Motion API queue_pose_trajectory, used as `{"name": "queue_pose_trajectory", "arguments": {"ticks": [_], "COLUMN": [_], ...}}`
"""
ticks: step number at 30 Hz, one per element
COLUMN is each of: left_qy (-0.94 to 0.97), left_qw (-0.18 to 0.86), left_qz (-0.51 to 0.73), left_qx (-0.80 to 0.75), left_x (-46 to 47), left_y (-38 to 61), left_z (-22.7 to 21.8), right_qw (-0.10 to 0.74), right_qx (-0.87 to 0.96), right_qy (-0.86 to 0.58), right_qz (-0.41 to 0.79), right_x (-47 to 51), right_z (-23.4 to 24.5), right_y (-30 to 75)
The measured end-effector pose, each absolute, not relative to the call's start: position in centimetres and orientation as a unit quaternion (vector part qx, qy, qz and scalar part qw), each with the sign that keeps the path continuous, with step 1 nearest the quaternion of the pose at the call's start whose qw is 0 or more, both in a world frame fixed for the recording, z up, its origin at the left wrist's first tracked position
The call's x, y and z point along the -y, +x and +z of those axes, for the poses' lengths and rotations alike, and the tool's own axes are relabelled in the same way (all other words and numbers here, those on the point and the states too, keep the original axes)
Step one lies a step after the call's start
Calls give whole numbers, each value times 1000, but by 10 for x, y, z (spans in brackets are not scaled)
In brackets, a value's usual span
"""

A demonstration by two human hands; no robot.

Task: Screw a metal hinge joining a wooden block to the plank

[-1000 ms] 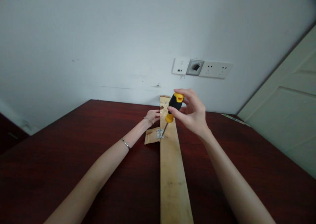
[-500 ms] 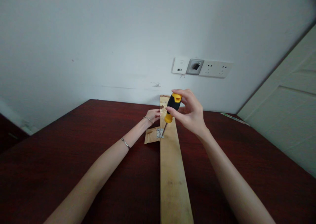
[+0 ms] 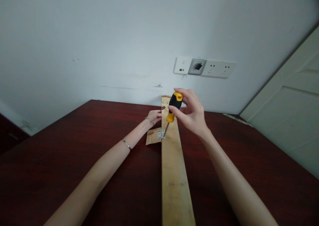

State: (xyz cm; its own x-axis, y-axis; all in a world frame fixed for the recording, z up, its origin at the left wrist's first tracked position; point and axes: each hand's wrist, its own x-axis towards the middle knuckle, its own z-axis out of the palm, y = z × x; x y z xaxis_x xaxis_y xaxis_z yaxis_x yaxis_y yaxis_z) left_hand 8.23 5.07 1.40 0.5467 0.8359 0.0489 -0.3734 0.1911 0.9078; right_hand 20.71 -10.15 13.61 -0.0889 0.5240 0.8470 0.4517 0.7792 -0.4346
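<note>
My right hand (image 3: 190,111) is closed around the black and yellow handle of a screwdriver (image 3: 175,101). The screwdriver tilts, and its tip meets the lower right part of a small metal hinge (image 3: 161,134). This hinge joins a short piece of wood (image 3: 153,137) on the left to a long wooden board (image 3: 174,179). At the board's left edge, near its far end, my left hand (image 3: 155,115) grips the board; its fingertips are partly hidden there. Whether a screw sits under the tip is too small to tell.
The board lies along a dark red tabletop (image 3: 119,189) that meets a white wall (image 3: 87,46). Switch and socket plates (image 3: 218,69) sit on the wall. A thin printed strip (image 3: 238,119) lies at the back right, near a pale door (image 3: 294,113).
My right hand and the screwdriver handle have shifted up very slightly, with the tip still at the hinge. My left hand, the board and the hinge look unmoved.
</note>
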Motion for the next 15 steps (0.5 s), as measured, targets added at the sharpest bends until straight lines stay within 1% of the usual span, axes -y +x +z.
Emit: {"name": "queue_pose_trajectory", "arguments": {"ticks": [4, 15], "left_qy": [510, 487], "left_qw": [702, 712], "left_qz": [428, 434], "left_qx": [-253, -260], "left_x": [-48, -51], "left_y": [81, 83], "left_z": [16, 14], "right_qw": [586, 588], "right_qx": [735, 741], "right_qy": [-339, -323], "right_qz": [36, 4], "right_x": [101, 92], "right_z": [136, 130], "right_y": [206, 210]}}
